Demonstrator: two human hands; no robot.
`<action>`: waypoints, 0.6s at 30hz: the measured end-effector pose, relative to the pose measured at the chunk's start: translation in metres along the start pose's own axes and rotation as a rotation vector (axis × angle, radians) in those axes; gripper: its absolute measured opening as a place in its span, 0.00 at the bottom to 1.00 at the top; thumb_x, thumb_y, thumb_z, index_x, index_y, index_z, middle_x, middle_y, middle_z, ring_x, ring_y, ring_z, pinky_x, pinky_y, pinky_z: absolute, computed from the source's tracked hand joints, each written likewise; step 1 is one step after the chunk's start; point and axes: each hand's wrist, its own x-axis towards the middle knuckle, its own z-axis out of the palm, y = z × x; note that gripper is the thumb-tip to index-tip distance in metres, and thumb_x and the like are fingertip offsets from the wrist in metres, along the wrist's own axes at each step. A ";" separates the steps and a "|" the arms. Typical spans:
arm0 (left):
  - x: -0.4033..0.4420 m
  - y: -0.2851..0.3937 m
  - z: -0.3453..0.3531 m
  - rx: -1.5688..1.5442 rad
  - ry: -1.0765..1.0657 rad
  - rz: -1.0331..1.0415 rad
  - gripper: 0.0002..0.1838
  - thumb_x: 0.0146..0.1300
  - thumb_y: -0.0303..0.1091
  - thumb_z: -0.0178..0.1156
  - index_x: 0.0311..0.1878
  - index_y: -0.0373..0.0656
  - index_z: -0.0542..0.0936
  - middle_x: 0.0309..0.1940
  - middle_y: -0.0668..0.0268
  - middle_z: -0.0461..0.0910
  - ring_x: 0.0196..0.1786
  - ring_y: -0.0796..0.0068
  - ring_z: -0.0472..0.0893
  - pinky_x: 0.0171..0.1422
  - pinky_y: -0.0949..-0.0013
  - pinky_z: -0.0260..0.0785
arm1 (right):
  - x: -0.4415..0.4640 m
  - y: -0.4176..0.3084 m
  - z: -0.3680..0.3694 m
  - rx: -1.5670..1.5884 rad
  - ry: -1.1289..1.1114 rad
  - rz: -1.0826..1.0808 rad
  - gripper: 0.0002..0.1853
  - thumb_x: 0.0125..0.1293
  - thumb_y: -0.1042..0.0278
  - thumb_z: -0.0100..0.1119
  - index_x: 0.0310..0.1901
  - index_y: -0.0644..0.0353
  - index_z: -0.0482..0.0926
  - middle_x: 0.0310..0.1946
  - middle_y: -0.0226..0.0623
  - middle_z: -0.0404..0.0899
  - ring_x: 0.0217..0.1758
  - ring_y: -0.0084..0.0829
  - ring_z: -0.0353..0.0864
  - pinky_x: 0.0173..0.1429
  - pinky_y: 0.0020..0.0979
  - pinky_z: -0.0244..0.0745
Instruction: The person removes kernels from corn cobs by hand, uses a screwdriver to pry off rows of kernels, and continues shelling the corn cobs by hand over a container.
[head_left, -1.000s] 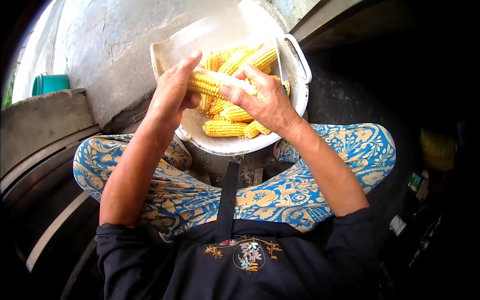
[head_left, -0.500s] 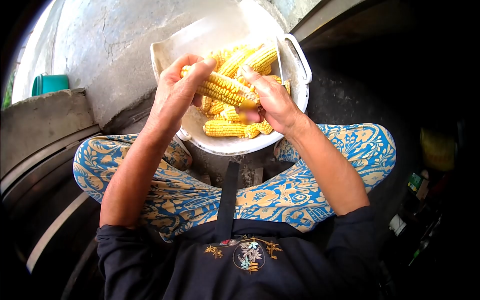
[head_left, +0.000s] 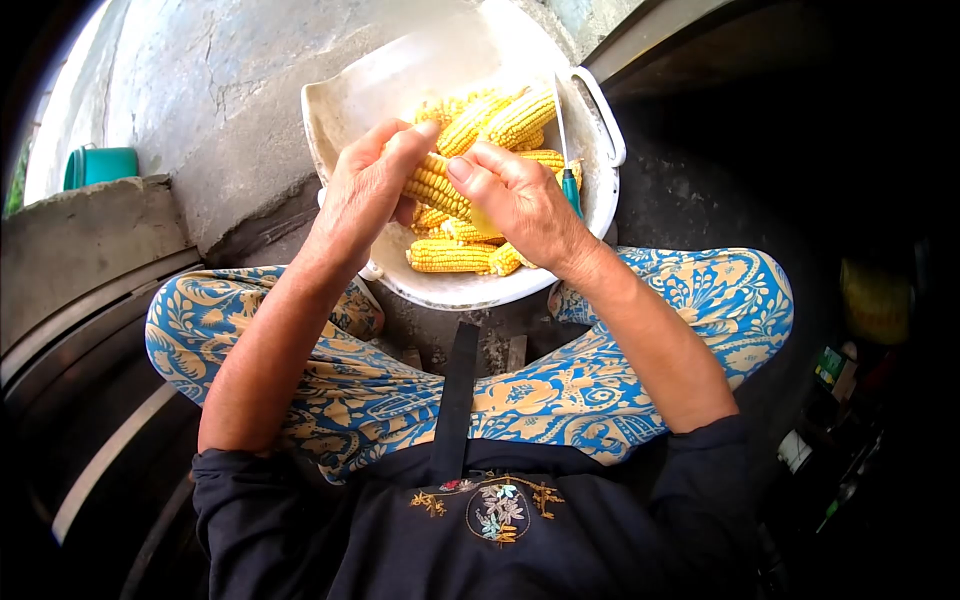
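Observation:
An ear of corn (head_left: 436, 187) with yellow kernels is held between my two hands above a white basin (head_left: 350, 95). My left hand (head_left: 372, 178) is closed round its left end. My right hand (head_left: 520, 205) grips the other end, the thumb pressed on the kernels; the ear's right tip is hidden behind this hand. More ears of corn (head_left: 450, 257) lie in the basin below and behind my hands. A knife with a green handle (head_left: 571, 190) leans against the basin's right inner side, its blade pointing up.
My legs in patterned trousers (head_left: 680, 310) are folded on both sides of the basin. A grey concrete wall (head_left: 190, 90) rises behind it. At the far left, a green container (head_left: 102, 166) sits by a concrete ledge (head_left: 90, 230). Dim clutter (head_left: 835, 370) stands at right.
My right hand has slid left along the ear, and its thumb is now nearer my left hand. My left hand has shifted slightly right. The knife's green handle now shows.

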 end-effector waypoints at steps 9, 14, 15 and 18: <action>-0.002 -0.004 0.004 -0.027 0.028 0.069 0.18 0.65 0.52 0.50 0.34 0.46 0.75 0.21 0.75 0.69 0.21 0.86 0.66 0.23 0.81 0.58 | 0.004 0.017 0.002 0.188 0.099 0.060 0.22 0.71 0.52 0.44 0.37 0.67 0.76 0.24 0.36 0.75 0.30 0.25 0.72 0.38 0.31 0.69; -0.002 0.001 -0.004 -0.009 -0.063 0.051 0.16 0.62 0.50 0.53 0.37 0.45 0.74 0.25 0.73 0.71 0.27 0.86 0.69 0.30 0.80 0.62 | 0.002 0.006 0.000 0.333 0.043 0.114 0.23 0.73 0.52 0.40 0.38 0.67 0.76 0.27 0.27 0.74 0.32 0.17 0.69 0.40 0.24 0.68; -0.002 0.003 -0.006 -0.012 -0.064 0.053 0.16 0.62 0.50 0.53 0.37 0.45 0.74 0.25 0.73 0.71 0.27 0.86 0.69 0.30 0.80 0.62 | 0.001 0.003 -0.003 0.347 0.022 0.130 0.23 0.72 0.51 0.41 0.39 0.66 0.76 0.26 0.28 0.73 0.31 0.17 0.69 0.38 0.23 0.68; -0.002 0.006 -0.013 0.014 -0.199 0.078 0.15 0.58 0.46 0.57 0.40 0.45 0.73 0.27 0.73 0.71 0.30 0.85 0.70 0.35 0.80 0.64 | 0.001 -0.012 -0.009 0.391 -0.029 0.209 0.25 0.70 0.45 0.44 0.39 0.65 0.75 0.25 0.28 0.72 0.27 0.17 0.68 0.33 0.22 0.68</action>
